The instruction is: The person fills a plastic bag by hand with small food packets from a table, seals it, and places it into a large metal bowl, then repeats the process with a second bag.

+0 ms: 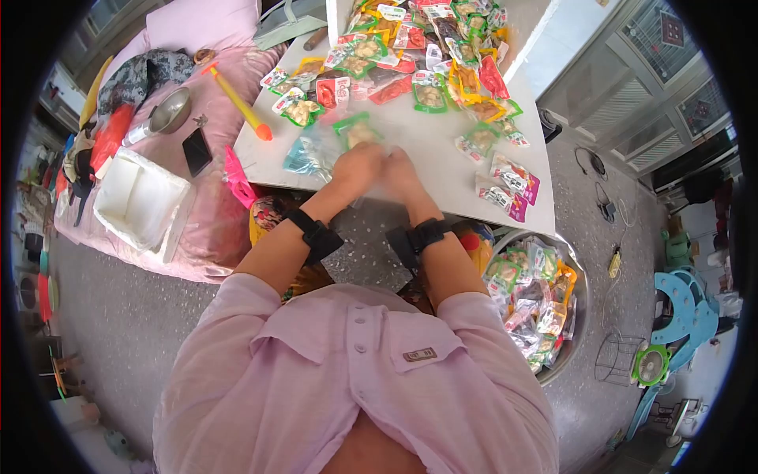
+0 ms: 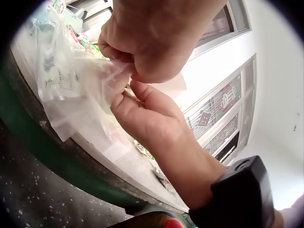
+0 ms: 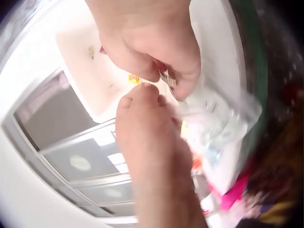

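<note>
Both hands meet close together over the front edge of the white table. My left hand (image 1: 359, 167) has its fingers curled on a clear plastic bag (image 2: 59, 83), which spreads out beside the hands in the left wrist view. Right against it, my right hand (image 1: 401, 170) pinches the same bag with thumb and fingers. In the right wrist view a small printed piece (image 3: 167, 81) shows between the right hand's fingertips, blurred. A green-edged snack packet (image 1: 359, 130) lies just beyond the left hand. Bluish clear bags (image 1: 308, 154) lie to its left.
Many colourful snack packets (image 1: 430, 91) are heaped at the table's back, with purple-edged packets (image 1: 513, 178) at the right. A metal basin (image 1: 583, 304) of packets stands lower right. On the pink bed at left sits a white foam box (image 1: 142, 197). A yellow-orange pump (image 1: 237, 101) lies at the table's left.
</note>
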Demonstrator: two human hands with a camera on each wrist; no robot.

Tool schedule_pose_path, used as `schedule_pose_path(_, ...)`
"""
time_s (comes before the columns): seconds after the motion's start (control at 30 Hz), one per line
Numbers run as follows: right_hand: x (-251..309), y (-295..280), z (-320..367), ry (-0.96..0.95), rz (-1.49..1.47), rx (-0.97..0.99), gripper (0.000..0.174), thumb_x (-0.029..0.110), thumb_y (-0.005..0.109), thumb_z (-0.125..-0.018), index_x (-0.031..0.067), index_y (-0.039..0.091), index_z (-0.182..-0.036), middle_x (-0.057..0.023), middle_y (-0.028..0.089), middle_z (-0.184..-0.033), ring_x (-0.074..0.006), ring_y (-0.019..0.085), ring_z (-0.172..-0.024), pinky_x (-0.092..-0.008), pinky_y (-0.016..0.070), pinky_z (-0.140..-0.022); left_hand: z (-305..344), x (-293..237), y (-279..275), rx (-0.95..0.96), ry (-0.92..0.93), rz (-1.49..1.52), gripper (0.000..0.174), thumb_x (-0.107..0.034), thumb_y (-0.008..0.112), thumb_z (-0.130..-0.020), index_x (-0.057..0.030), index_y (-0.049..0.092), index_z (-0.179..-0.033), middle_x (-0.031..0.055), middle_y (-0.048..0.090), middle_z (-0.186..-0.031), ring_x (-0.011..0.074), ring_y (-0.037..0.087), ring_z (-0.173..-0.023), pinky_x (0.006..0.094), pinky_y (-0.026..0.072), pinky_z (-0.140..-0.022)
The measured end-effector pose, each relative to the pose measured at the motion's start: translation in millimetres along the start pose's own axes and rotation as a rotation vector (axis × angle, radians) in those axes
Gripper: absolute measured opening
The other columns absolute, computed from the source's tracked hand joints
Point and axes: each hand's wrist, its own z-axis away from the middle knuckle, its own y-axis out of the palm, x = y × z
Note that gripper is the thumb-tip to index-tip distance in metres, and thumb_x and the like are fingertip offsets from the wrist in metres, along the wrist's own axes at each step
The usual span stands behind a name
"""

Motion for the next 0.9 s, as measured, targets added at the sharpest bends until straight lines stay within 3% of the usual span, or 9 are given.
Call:
schedule_pose_path(0.1,49,-36,12,0.279,-0.021,0.215,0.018,0.013,0.046,-0.074,0.0010,0.053,-0.086,-0.0099,0.055,-0.073,-0.0195,0.053,-0.060,-0.0309,0.0423,-0.053,1,3,12,0.043,-0.005,-0.062,0.013,-0.014,0.044,-0.073,-0.0072,0.052,-0.081,0.0146,0.054,-0.078,0.0321,0.052,-0.073,0.0412,0.0421,-0.061)
schedule_pose_path(0.17,24,-52,17,0.319,-0.225,0.210,0.022,0.016,0.048,-0.073,-0.0035,0.052,-0.082,-0.0106,0.053,-0.064,-0.0198,0.051,-0.056,-0.0317,0.0405,-0.052,4,6,22,0.069,-0.025,-0.054,0.013,-0.014,0.043,-0.073,-0.0064,0.052,-0.079,0.0150,0.054,-0.077,0.0322,0.052,-0.073,0.0420,0.0420,-0.061)
schedule_pose_path(0.23,6,-74,17,0.181,-0.163,-0.030,0.022,0.017,0.051,-0.071,-0.0027,0.052,-0.080,-0.0087,0.053,-0.061,-0.0199,0.053,-0.054,-0.0284,0.0419,-0.049,5,4,23,0.127,-0.067,-0.071,0.014,-0.015,0.042,-0.074,-0.0058,0.051,-0.077,0.0152,0.054,-0.077,0.0323,0.053,-0.073,0.0425,0.0420,-0.061)
schedule_pose_path(0.3,-23,-107,8,-0.198,0.469,-0.356,0.024,0.020,0.051,-0.072,-0.0005,0.052,-0.084,-0.0139,0.055,-0.068,-0.0282,0.055,-0.063,-0.0348,0.0430,-0.057,5,3,23,0.162,-0.089,-0.081,0.014,-0.015,0.040,-0.074,-0.0055,0.050,-0.077,0.0154,0.054,-0.077,0.0324,0.053,-0.072,0.0428,0.0419,-0.060)
schedule_pose_path(0.47,-31,-169,-7,0.349,0.712,-0.505,0.039,0.029,0.050,-0.071,-0.0022,0.042,-0.093,-0.0228,0.056,-0.083,-0.0362,0.054,-0.080,-0.0431,0.0410,-0.069,5,7,29,0.198,-0.092,-0.076,0.015,-0.015,0.038,-0.075,-0.0058,0.049,-0.079,0.0153,0.053,-0.079,0.0322,0.052,-0.073,0.0425,0.0418,-0.061)
schedule_pose_path(0.57,-47,-181,-23,0.471,0.746,-0.462,0.046,0.031,0.053,-0.069,-0.0030,0.037,-0.096,-0.0238,0.055,-0.085,-0.0370,0.053,-0.082,-0.0426,0.0411,-0.071,5,8,30,0.227,-0.102,-0.064,0.016,-0.016,0.039,-0.075,-0.0060,0.049,-0.082,0.0152,0.053,-0.082,0.0320,0.051,-0.078,0.0418,0.0413,-0.065)
schedule_pose_path(0.67,-98,-182,-49,0.456,0.775,-0.330,0.046,0.031,0.053,-0.069,-0.0009,0.037,-0.098,-0.0227,0.056,-0.086,-0.0365,0.054,-0.082,-0.0430,0.0412,-0.072,4,9,29,0.253,-0.141,-0.034,0.017,-0.017,0.039,-0.075,-0.0060,0.050,-0.083,0.0151,0.053,-0.083,0.0317,0.050,-0.081,0.0410,0.0407,-0.068)
schedule_pose_path(0.77,-72,-161,-42,0.400,0.779,-0.400,0.046,0.029,0.054,-0.068,0.0016,0.037,-0.101,-0.0199,0.057,-0.081,-0.0352,0.055,-0.079,-0.0429,0.0417,-0.071,7,12,33,0.172,-0.114,0.017,0.020,-0.018,0.039,-0.076,-0.0061,0.051,-0.085,0.0154,0.053,-0.084,0.0319,0.050,-0.082,0.0406,0.0406,-0.069)
schedule_pose_path(0.9,-72,-147,-39,0.194,0.882,-0.332,0.046,0.027,0.056,-0.066,0.0041,0.041,-0.102,-0.0170,0.053,-0.093,-0.0312,0.053,-0.085,-0.0448,0.0421,-0.069,5,14,33,0.244,-0.148,-0.031,0.021,-0.018,0.040,-0.076,-0.0069,0.053,-0.087,0.0148,0.054,-0.085,0.0313,0.050,-0.082,0.0398,0.0411,-0.069)
